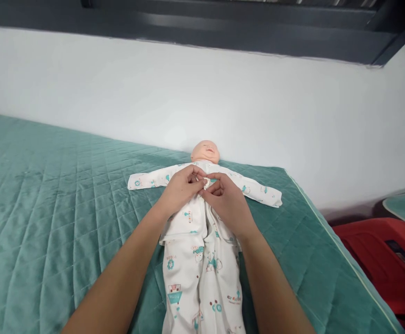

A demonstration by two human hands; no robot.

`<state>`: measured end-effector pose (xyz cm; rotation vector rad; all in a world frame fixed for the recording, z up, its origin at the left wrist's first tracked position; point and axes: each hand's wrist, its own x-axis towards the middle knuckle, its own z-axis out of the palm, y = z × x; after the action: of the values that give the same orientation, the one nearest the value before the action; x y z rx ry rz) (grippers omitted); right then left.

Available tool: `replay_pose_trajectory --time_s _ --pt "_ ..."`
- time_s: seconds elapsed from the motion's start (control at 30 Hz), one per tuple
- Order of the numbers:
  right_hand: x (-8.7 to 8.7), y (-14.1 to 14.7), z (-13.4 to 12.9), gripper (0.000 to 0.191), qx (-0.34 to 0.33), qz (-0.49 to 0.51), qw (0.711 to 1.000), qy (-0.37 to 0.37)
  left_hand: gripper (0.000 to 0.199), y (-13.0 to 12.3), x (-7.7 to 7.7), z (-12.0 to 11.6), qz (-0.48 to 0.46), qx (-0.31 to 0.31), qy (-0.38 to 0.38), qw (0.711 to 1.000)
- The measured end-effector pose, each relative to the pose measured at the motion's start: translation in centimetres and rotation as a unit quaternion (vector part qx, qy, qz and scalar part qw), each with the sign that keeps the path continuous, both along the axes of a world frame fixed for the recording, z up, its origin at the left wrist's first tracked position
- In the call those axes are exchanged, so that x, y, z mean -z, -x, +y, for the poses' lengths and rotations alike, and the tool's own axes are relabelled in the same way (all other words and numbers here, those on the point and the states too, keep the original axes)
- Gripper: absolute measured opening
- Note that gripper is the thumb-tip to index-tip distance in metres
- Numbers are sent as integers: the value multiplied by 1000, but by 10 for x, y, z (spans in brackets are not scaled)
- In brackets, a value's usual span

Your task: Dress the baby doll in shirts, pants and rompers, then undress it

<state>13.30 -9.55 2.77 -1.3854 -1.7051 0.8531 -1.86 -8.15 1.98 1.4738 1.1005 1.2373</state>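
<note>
A baby doll (205, 151) lies on its back on a green quilted bed cover, its head close to the wall. It wears a white printed baby jacket (188, 220) with both sleeves spread out sideways, and matching white printed trousers (185, 283). My left hand (185, 185) and my right hand (225, 197) meet over the doll's chest. Both pinch the front edges of the jacket between thumb and fingers, where a small bunch of white cloth shows. Below my hands the jacket front hangs slightly apart. Any fastener there is hidden by my fingers.
The green quilted bed cover (66, 222) spreads far to the left and ends in a piped edge on the right. A white wall (147, 93) rises behind the doll, under a dark frame (223, 28). Beyond the right edge stands a red case (379, 250).
</note>
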Motion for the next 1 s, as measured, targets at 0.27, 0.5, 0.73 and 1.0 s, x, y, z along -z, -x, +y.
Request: replay_pose_trajectory --time_s 0.27,0.5,0.73,1.0 --pt "-5 -7 -4 37 -20 -67 998 0 16 2 1 -1 27 -30 -1 999" --pt "-26 -13 -24 29 -9 -259 966 15 18 6 -1 -6 28 -16 6 999" --pt "-35 -40 -14 32 -128 -159 972 120 23 25 -17 -20 143 138 30 980" --pt "-23 -44 -4 29 -192 78 962 178 14 26 -19 -22 172 143 24 974"
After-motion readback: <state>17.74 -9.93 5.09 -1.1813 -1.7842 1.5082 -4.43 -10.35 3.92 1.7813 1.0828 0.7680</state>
